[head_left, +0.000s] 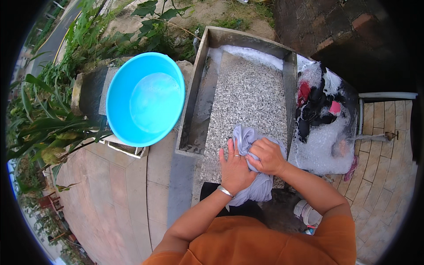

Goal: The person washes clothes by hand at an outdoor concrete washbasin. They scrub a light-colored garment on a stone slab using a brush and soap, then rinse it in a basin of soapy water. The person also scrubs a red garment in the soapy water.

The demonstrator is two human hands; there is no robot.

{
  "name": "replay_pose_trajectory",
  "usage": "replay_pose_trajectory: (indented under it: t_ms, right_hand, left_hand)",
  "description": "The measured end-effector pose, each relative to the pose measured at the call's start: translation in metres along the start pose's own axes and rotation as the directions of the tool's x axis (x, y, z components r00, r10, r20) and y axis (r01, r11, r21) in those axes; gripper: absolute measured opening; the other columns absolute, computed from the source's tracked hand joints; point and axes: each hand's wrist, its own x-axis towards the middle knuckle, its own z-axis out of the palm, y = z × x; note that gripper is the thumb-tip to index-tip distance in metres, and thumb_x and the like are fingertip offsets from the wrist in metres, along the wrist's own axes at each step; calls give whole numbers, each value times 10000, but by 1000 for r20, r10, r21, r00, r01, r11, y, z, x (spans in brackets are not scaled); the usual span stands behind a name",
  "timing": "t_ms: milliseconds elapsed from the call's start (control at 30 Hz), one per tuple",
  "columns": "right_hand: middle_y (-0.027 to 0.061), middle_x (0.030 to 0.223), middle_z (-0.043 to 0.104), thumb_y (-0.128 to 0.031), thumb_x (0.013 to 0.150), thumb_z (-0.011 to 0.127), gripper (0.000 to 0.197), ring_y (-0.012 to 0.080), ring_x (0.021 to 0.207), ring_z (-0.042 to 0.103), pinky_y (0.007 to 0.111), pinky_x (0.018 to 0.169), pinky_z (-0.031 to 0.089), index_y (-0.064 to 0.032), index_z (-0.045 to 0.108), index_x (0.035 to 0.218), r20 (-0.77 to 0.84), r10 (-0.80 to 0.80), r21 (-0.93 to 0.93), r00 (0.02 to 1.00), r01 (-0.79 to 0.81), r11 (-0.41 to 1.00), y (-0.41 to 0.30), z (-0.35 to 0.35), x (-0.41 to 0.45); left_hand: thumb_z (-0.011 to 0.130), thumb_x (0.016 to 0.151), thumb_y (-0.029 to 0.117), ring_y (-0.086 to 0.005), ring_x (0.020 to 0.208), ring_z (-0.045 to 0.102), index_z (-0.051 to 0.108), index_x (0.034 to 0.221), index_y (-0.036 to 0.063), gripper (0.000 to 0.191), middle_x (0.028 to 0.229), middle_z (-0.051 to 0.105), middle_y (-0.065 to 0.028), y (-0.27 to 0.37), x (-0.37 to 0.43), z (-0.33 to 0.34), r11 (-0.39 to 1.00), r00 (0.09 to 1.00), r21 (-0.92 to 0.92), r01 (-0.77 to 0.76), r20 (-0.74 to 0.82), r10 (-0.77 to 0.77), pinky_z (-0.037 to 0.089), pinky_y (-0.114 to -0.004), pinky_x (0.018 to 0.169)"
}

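Observation:
A wet, light grey-purple cloth (261, 188) lies bunched across the near part of a speckled granite slab (248, 96) and hangs over its near edge. My right hand (267, 155) is clenched on a fold of it. Beside it, my left hand (237, 170) rests palm down with fingers spread, partly on the cloth and partly on the stone. A ring and a silver bracelet (226, 192) are on that hand and wrist. The slab sits in a shallow concrete trough (192, 99), with white suds (255, 55) along the far end.
To the left stands a light blue plastic basin (116, 99) holding cloudy water. Right of the slab, a sink compartment holds foam (318, 155) and dark clothes (309, 111). A tap (390, 135) projects at the right. A white tub (306, 212) sits below. Leafy plants (43, 122) crowd the left.

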Motion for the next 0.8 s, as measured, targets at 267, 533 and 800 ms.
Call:
replay_pose_trajectory:
  t_ms: [267, 533, 800]
  right_hand:
    - [132, 1315, 586, -346, 846, 666, 337, 360, 1133, 540, 575, 918, 417, -161, 702, 1125, -346, 330, -265, 878, -429, 864, 67, 42, 105]
    - [64, 870, 657, -304, 861, 658, 205, 327, 823, 624, 421, 682, 504, -117, 697, 934, -96, -66, -175, 993, 48, 983, 7, 17, 3]
    - [125, 1304, 584, -425, 897, 631, 382, 356, 1171, 519, 602, 935, 385, -147, 706, 1148, -167, 269, -264, 948, -306, 915, 47, 24, 87]
  left_hand:
    - [674, 809, 568, -399, 1493, 151, 313, 1479, -77, 998, 1582, 259, -239, -3, -1, 8, 999, 994, -46, -29, -111, 24, 48, -603, 1151]
    - [681, 804, 574, -406, 1490, 159, 306, 1488, -68, 1010, 1587, 248, -240, -6, -2, 7, 1000, 999, -21, -12, -49, 11, 41, -605, 1151]
    - [683, 801, 575, -404, 1492, 159, 303, 1486, -71, 1015, 1592, 239, -238, -1, 0, 9, 1000, 995, -19, -17, -99, 15, 41, -610, 1149]
